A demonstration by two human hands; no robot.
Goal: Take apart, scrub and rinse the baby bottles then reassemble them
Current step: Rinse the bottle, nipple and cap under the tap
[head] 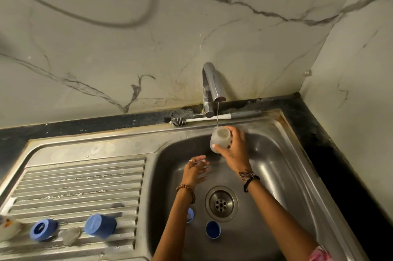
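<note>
My right hand [235,150] grips a clear baby bottle body [220,138], mouth up, under the thin stream from the chrome tap [212,86]. My left hand [196,170] hovers over the sink basin [276,167] with fingers spread, holding nothing. Two blue parts lie in the basin near the drain [221,203]: a round blue cap [213,229] and another blue piece [190,215] half hidden by my left forearm. On the drainboard [80,182] sit a blue collar ring [43,229], a blue cap [100,226], a clear teat [69,235] and another bottle [8,227] at the left edge.
A bottle brush [212,118] with a white and grey handle lies along the sink's back rim behind the tap. Black countertop [319,143] borders the sink on the right and back. Marble walls close off the back and right. A hose hangs on the wall at top left.
</note>
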